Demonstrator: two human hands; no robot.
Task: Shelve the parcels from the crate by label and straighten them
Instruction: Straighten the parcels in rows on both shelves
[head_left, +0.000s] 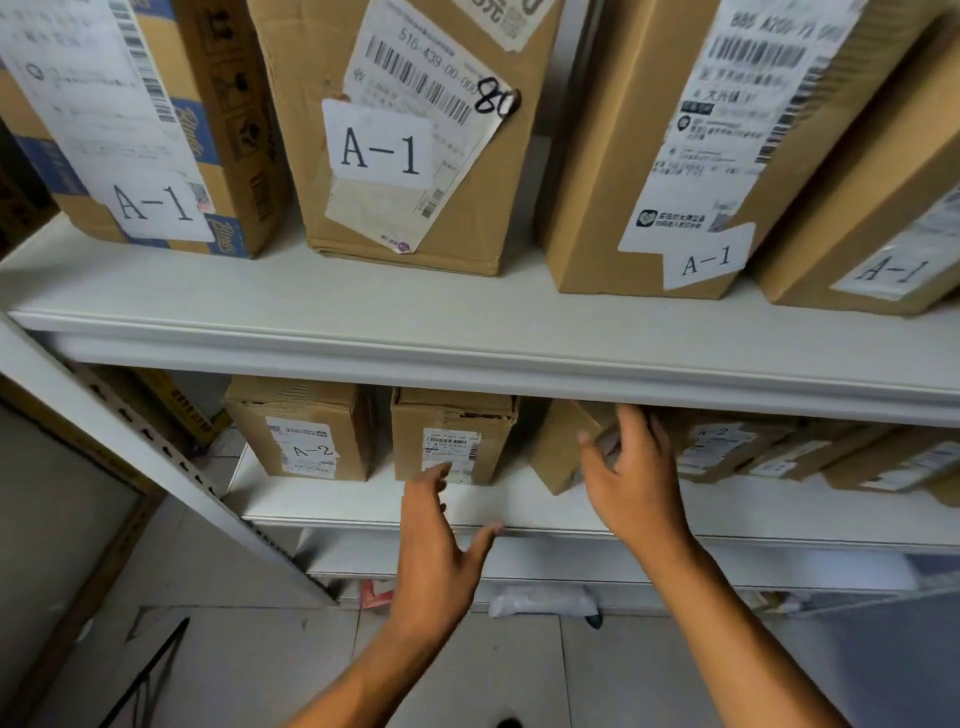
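Straightening parcels on the A-2 shelf (519, 512).
Right hand (636, 480) is touching the tilted parcel (563, 447) with spread fingers; left hand (441, 540) is hovering open, empty; parcel risks toppling.

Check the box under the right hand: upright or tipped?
Tipped. The box leans at a slant on the lower shelf, unlike the straight A-2 box. The right hand touches it.

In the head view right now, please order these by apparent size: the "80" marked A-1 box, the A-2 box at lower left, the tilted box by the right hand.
1. "80" marked A-1 box, though it is nearer the camera.
2. A-2 box.
3. Tilted box, partly hidden by the right hand, so unsure.
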